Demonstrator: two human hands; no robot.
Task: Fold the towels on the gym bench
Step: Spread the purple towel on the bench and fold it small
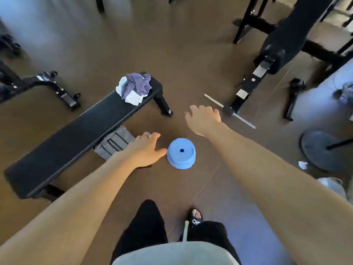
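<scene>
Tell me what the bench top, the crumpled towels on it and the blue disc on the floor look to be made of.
Bench top: black padded vinyl or leather-like cover, judging by its smooth, slightly glossy surface.
Towels: soft woven cloth, purple and white; they lie in a creased, crumpled heap.
Blue disc: probably matte rubber or plastic coating, smooth with a centre hole; the core cannot be told.

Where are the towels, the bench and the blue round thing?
towels (134, 87): head view, on the purple towel atop the pile.
bench (76, 131): head view, middle of the black pad.
blue round thing (181, 155): head view, its top face.
</scene>
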